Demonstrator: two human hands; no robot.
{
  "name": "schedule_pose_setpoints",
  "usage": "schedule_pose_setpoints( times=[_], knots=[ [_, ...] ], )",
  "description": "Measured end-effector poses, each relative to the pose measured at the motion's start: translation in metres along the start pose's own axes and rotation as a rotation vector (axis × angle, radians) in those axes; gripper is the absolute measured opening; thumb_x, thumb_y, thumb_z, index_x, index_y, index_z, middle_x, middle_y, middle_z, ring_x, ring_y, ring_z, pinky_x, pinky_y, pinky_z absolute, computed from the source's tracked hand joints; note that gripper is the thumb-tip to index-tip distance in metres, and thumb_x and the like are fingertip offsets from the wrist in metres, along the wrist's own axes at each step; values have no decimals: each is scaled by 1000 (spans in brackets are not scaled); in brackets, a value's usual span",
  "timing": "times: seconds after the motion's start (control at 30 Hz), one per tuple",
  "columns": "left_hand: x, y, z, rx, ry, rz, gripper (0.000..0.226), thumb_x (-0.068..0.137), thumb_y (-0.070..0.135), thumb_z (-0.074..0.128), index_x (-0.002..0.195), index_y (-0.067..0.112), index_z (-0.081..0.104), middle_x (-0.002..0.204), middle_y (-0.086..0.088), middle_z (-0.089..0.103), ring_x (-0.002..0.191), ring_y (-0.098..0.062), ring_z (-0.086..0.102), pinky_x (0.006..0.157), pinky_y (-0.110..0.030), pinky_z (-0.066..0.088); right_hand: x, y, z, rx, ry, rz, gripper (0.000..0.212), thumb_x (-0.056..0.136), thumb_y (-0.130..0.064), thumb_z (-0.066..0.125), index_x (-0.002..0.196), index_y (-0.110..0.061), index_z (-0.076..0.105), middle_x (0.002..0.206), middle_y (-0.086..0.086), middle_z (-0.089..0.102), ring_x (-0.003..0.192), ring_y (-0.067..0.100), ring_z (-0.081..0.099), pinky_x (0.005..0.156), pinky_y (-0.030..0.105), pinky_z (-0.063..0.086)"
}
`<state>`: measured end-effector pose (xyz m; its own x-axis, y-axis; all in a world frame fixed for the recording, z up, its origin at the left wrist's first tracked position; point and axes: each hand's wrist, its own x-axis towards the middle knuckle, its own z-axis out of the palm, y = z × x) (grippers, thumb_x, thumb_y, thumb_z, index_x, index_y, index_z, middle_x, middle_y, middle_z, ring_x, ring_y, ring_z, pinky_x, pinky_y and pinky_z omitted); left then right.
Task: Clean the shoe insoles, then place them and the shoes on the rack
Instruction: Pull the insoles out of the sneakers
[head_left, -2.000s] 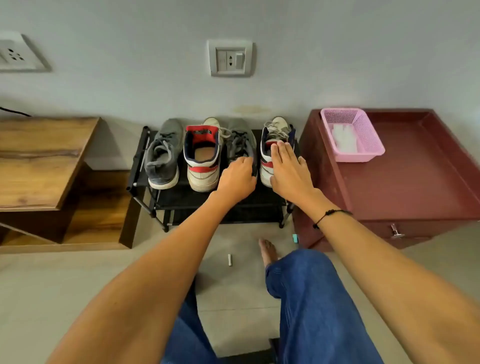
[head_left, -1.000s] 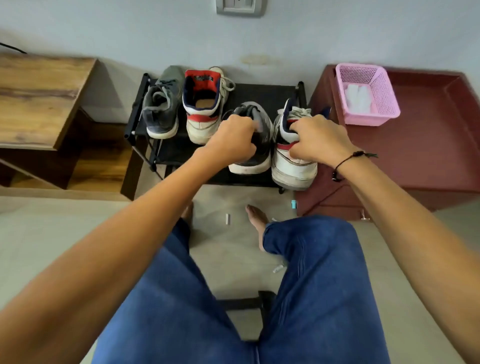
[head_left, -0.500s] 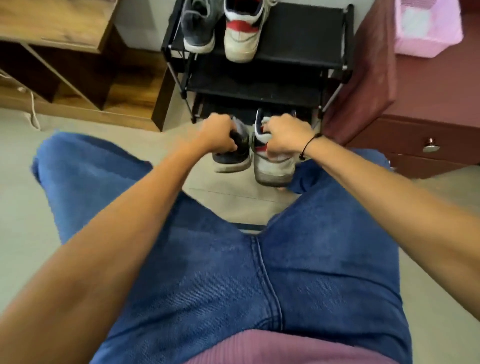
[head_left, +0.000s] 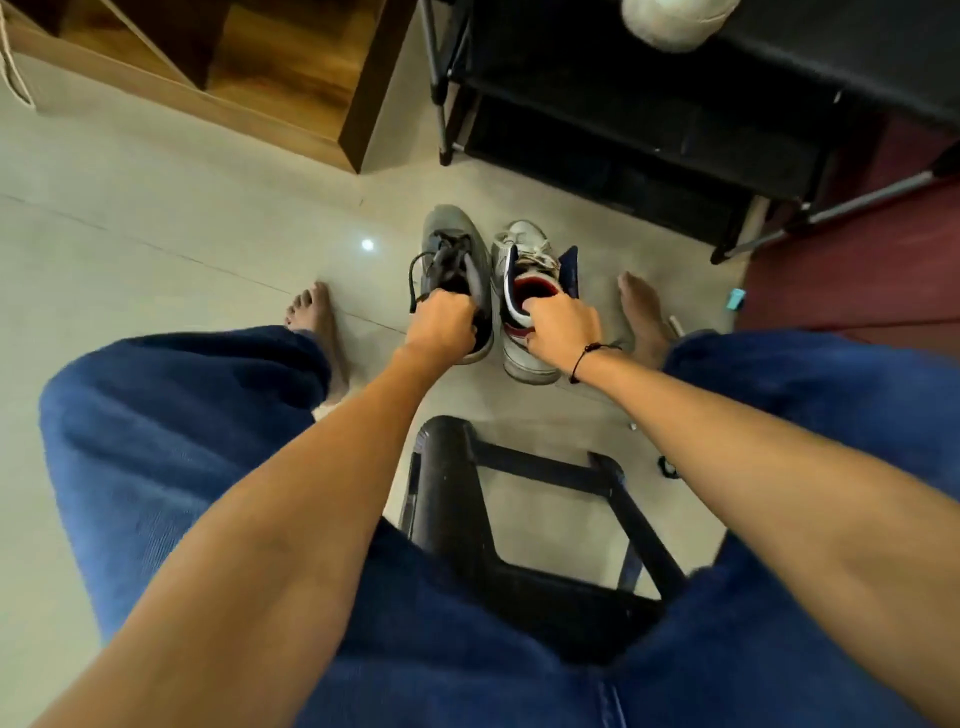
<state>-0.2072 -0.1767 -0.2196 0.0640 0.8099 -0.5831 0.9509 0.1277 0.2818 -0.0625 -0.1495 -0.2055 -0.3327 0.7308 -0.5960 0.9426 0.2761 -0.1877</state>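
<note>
Head view: looking down past two forearms to the floor (head_left: 156, 208).
Grey shoe (head_left: 454, 244): on the floor at 12 o'clock from the person, toe pointing toward the rack.
White shoe (head_left: 524, 260): just beside the grey one, at its 3 o'clock, red lining showing at the collar.
Left hand (head_left: 441, 325): fingers curled into the grey shoe's opening, gripping its collar.
Right hand (head_left: 563, 322): fingers curled around the white shoe's collar, gripping it; a black cord sits at the wrist.
Rack (head_left: 649, 104): black, at 1 o'clock beyond the shoes, with the toe of another white shoe (head_left: 675, 21) on its top shelf.
Stool (head_left: 519, 493): dark, between the knees at 6 o'clock.
Bare feet: one at 9 o'clock of the shoes, one at 3 o'clock.
</note>
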Motion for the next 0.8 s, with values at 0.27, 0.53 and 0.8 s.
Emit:
schedule_pose_setpoints(
  times=[0.27,0.53,0.8],
  knots=[
    [68,-37,46,69,-26,-20,31,94,5,43,121,-5,54,111,-24,59,109,-36,48,86,-39,43,74,12,30,-51,34,28,17,88,-7,50,103,-8,57,98,16,63,94,34,60,64,32,37],
    [97,-37,80,34,-134,-86,37,93,1,42,129,-2,50,118,-24,57,115,-35,47,92,-38,43,117,14,48,-124,-199,7,29,90,-3,47,117,-4,57,119,19,56,113,35,53,85,41,48],
    [94,-37,93,-51,-280,-122,35,88,0,46,122,-3,55,117,-23,60,110,-37,56,94,-36,45,107,15,69,-103,-353,-129,33,88,5,40,117,1,54,118,24,57,112,35,54,84,37,46]
  ],
)
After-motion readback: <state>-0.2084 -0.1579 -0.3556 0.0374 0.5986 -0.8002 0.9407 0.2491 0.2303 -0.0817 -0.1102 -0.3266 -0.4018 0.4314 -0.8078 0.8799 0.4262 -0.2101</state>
